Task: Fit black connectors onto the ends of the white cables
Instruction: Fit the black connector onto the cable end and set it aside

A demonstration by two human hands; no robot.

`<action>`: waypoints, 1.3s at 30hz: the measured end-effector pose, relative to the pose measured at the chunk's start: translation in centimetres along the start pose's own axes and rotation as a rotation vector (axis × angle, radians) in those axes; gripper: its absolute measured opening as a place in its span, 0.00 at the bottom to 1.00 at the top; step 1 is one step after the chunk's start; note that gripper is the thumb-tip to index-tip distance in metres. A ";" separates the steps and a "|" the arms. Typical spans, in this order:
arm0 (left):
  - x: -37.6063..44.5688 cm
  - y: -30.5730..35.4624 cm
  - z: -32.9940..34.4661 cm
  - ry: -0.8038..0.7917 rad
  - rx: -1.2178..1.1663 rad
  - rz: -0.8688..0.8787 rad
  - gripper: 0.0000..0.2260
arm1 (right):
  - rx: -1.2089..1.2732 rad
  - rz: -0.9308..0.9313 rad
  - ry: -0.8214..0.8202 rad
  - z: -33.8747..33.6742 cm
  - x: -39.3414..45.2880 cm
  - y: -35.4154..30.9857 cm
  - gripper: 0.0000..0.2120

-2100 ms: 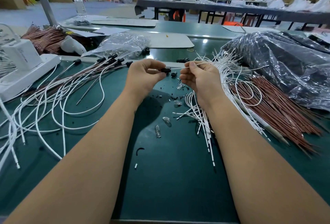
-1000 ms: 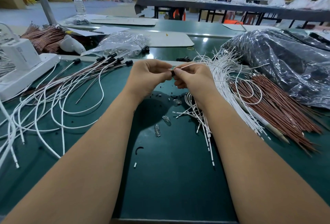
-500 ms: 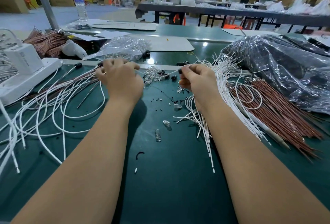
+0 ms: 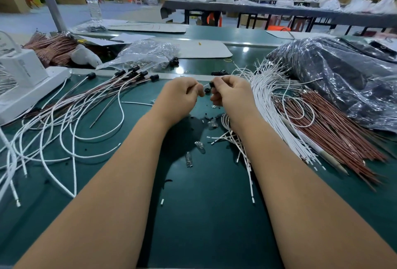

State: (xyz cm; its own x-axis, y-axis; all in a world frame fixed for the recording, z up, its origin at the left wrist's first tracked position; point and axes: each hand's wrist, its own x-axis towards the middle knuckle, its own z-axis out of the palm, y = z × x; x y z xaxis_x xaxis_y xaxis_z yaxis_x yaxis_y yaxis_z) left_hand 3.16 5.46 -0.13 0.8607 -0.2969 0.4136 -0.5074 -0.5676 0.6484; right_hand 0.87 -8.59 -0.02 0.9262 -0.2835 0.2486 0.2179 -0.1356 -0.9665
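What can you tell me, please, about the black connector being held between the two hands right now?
The black connector is a small, dark, roughly cylindrical piece, seemingly plastic. It is pinched at the fingertips of the right hand, above the green table, near the far rail. A short white cable end runs from it toward the left hand, which pinches that end. Fingers hide most of it; whether it is fully seated cannot be told.

Finished cables [image 4: 64,118] lie spread over the left part of the tabletop [image 4: 206,215], their connectors [image 4: 137,73] toward the far edge. A machine [image 4: 25,79] stands at the left edge. Unfitted cables [image 4: 268,101] fan across the right part, beside a rod bundle [image 4: 335,135]; behind these lies a large bag [image 4: 343,79]. Both hands [image 4: 178,97] [image 4: 232,94] meet at centre, before a small bag [image 4: 146,54].
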 end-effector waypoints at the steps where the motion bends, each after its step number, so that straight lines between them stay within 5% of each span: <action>1: 0.0 -0.3 -0.3 -0.010 0.027 -0.005 0.11 | 0.051 0.017 0.045 -0.1 0.1 0.0 0.08; 6: 0.2 -1.5 -1.2 0.038 0.297 -0.040 0.12 | 0.347 0.136 0.253 -0.9 0.4 0.0 0.07; 10: 0.1 -1.8 -1.1 0.038 0.454 -0.061 0.14 | 0.276 0.116 0.134 -0.8 0.3 0.0 0.07; 15: -0.3 -0.2 0.0 0.043 0.044 0.039 0.12 | -0.079 0.020 -0.181 0.2 -0.5 -0.2 0.09; 22: 0.1 -0.5 0.2 0.087 0.049 0.086 0.11 | 0.081 0.069 -0.012 -0.1 -0.1 -0.2 0.09; 30: 0.1 -1.5 -0.5 0.012 0.163 -0.060 0.11 | 0.236 0.099 0.179 -0.4 0.1 0.0 0.08; 34: -0.2 -0.7 0.0 0.017 0.219 -0.020 0.09 | 0.180 0.084 0.135 -0.3 0.2 0.2 0.09; 39: -0.1 1.2 1.8 0.108 -0.115 0.002 0.07 | -0.058 -0.007 -0.044 -0.1 0.0 0.4 0.08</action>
State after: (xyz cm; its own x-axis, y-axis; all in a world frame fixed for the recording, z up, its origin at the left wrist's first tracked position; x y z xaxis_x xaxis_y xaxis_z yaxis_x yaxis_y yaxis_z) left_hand 2.58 3.47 -0.54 0.8531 -0.2103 0.4775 -0.5162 -0.4737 0.7135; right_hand 0.96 -8.77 -0.44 0.9377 -0.2403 0.2508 0.2071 -0.1928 -0.9591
